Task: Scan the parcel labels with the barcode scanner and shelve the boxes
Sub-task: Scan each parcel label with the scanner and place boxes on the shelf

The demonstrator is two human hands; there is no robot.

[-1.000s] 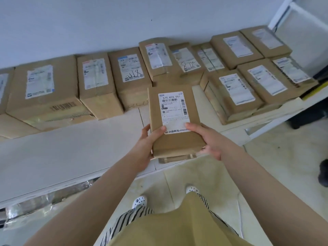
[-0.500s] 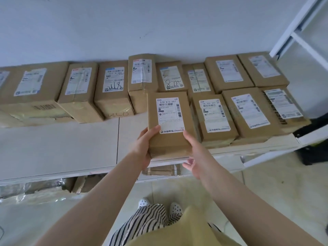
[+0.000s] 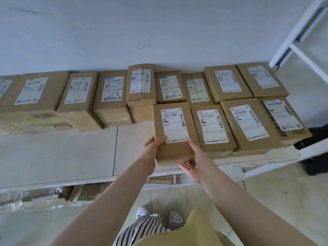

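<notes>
Shelving step: a flat brown cardboard parcel with a white label (image 3: 174,132) is gripped at its near corners by the left hand (image 3: 150,153) and right hand (image 3: 193,164).

It's held over the white shelf (image 3: 71,153) edge, just beside the front-row boxes (image 3: 212,129); probably needs pushing in and letting go. Shelf's pretty packed with labelled boxes.

Matt brown cardboard box (image 3: 174,132), paper label (image 3: 174,125)

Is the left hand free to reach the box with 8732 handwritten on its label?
Probably not yet: the left hand grips the 570 K76 057 box, which also sits directly before the 8732 box.
</notes>
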